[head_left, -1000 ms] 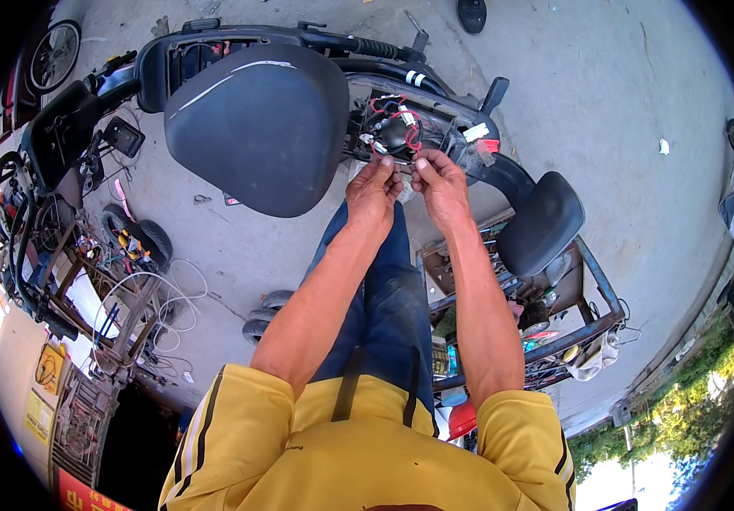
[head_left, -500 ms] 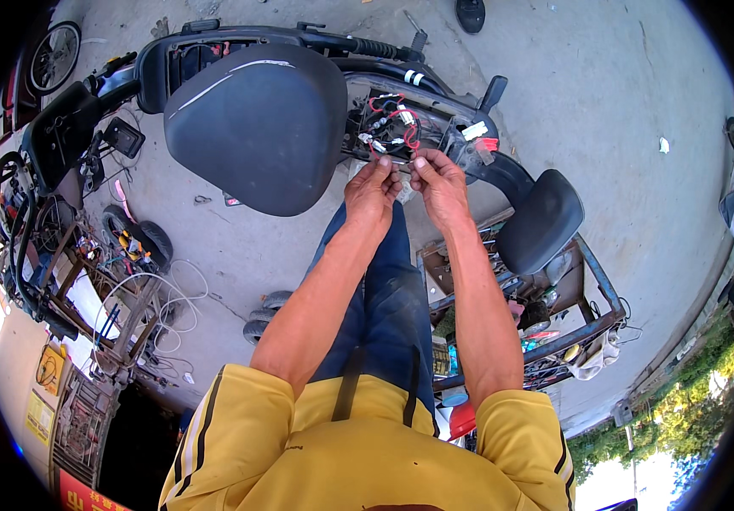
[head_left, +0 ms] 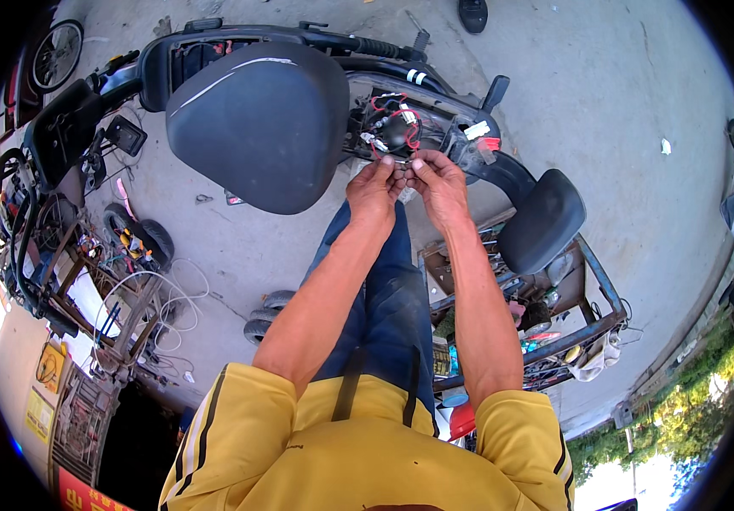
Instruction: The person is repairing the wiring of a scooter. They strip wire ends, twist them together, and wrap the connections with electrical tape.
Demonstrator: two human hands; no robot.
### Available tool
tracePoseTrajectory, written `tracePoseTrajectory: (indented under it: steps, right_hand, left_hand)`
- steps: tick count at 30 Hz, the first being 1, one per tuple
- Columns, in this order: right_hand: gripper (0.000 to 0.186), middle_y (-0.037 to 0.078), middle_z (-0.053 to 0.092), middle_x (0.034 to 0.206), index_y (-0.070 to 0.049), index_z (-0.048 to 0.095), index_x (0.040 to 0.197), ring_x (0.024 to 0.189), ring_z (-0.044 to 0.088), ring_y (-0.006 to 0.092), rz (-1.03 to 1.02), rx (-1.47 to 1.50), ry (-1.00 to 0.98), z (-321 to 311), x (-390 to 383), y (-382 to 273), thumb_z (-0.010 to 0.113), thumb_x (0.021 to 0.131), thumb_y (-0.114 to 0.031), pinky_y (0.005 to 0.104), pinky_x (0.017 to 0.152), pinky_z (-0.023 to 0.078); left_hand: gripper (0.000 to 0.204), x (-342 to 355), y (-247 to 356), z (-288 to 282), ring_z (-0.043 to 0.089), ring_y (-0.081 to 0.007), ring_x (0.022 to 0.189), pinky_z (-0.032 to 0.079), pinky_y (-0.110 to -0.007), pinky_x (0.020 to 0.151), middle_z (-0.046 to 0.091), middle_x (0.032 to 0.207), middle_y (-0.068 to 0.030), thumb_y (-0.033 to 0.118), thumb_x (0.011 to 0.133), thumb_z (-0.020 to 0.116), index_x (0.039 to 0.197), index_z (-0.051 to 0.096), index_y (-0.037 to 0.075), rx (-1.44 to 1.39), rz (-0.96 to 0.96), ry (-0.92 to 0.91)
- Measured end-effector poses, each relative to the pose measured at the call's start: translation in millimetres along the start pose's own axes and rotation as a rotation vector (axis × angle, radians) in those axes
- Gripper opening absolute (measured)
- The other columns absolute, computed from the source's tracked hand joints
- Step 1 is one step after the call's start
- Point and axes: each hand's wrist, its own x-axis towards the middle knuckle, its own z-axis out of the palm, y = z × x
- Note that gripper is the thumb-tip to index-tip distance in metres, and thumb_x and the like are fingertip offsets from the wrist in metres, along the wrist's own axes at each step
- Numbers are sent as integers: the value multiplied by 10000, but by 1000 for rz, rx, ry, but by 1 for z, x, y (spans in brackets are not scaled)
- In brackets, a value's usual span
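Observation:
An electric scooter stands across the view, its large dark seat [head_left: 256, 128] to the left of my hands. Behind the seat, the body is uncovered and shows a bundle of red wires [head_left: 415, 136] with a white connector [head_left: 407, 113]. My left hand [head_left: 374, 192] is closed in a pinch at the near edge of this opening. Close beside it, my right hand [head_left: 443, 192] pinches too, the fingertips of both nearly meeting. Thin wire ends run from the bundle into both sets of fingers; a small pale bit shows between them, its details hidden by the fingers.
A padded backrest [head_left: 541, 221] juts out at the right. Below it stands a blue metal-framed cart [head_left: 597, 271] full of tools and parts. Loose wheels [head_left: 155, 243] and a pale hose [head_left: 181, 298] lie on the concrete at left. A shoe [head_left: 472, 15] shows at the top.
My two hands have drawn slightly closer together, and the gap between the fingertips is smaller. The scooter and surroundings shift only slightly in the view.

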Motion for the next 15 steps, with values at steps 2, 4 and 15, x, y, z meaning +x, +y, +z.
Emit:
tracePoseTrajectory:
  steps: [2, 4, 15]
  right_hand:
    - [157, 67, 711, 991, 4, 687, 1143, 882, 698, 153, 0, -2, -5, 0, -1, -2, 722, 1000, -51, 309, 808, 606]
    - [172, 72, 719, 1000, 10, 688, 1146, 874, 706, 155, -1, -35, -2, 1, -2, -4, 732, 988, -39, 309, 799, 609]
    - [149, 75, 757, 956, 22, 724, 1096, 815, 723, 135, -123, -87, 140, 12, -8, 12, 752, 954, -11, 257, 723, 574]
  left_hand:
    - [54, 0, -2, 2, 673, -136, 780, 594, -277, 735, 709, 895, -38, 77, 1011, 726, 973, 694, 56, 12, 20, 9]
    - [68, -1, -3, 3, 665, -133, 769, 591, -276, 727, 702, 883, -38, 69, 1008, 728, 956, 686, 55, 25, 31, 18]
    - [87, -9, 1, 12, 644, -124, 762, 581, -275, 727, 685, 870, -23, 73, 998, 743, 953, 669, 60, 33, 28, 94]
